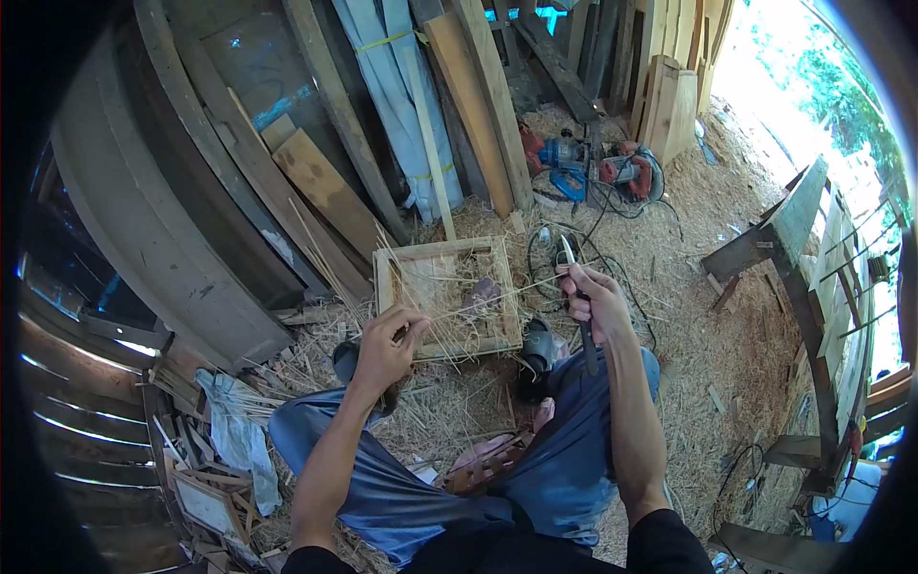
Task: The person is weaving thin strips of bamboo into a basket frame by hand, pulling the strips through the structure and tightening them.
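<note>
Hands apart above a shaving-strewn floor, you hold a thin pale strip (526,288) between them, over the right half of a shallow wooden tray (513,306). Your left hand (387,344) has thumb and forefinger pinched closed near the strip's left end, the other fingers curled in; whether any of it runs on behind them, you cannot tell from this angle. Your right hand (598,301) is closed around a knife (569,252), blade up and dark handle hanging below the fist, with the strip's other end meeting thumb and blade. The two-ended grip likely keeps the strip straight and steady against the edge; the exact contact is too small to make out.

Your dark shoes (538,344) stand either side of the tray, probably to keep it squarely beneath your hands. Inside its raised wooden rim lie tangled shavings and a brown lump (483,295), perhaps a stone, toward the right. More slender strips (323,253) lean at the tray's left, seemingly placed within your left hand's reach. Power tools (631,172) and their cables rest on the floor beyond, well apart from your work.
</note>
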{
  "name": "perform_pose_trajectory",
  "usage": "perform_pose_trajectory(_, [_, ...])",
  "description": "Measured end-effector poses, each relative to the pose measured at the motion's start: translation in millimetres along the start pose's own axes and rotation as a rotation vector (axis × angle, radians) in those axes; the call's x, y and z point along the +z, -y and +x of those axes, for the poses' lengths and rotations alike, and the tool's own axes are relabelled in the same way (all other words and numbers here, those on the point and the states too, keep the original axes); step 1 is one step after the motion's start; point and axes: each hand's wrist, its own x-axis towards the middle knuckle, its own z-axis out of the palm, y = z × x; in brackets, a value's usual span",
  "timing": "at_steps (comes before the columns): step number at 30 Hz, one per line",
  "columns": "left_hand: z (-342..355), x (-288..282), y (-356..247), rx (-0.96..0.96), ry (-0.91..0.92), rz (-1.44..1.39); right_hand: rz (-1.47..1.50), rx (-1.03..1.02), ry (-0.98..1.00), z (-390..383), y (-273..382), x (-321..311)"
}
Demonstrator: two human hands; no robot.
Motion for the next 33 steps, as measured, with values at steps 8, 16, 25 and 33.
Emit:
perform_pose_trajectory(8, [-7.6,-5.3,-1.4,-0.055,0.035,-0.028,-0.013,-0.016,-0.056,4.1,1.9,-5.7])
perform_pose_trajectory(16, [-3.8,-38.8,34.0,-0.119,-0.167,0.02,-0.023,-0.252,-0.298,10.9,11.1,-50.3])
perform_pose_trajectory(25, [6.1,23.2,34.1,-0.486,-0.091,-0.754,-0.719,-0.557,-0.243,24.2,-46.7,46.1])
perform_pose_trajectory(33, [33.0,52.5,8.6,-0.582,-0.043,-1.123,-1.087,-0.672,-0.2,22.0,-55.0,74.5])
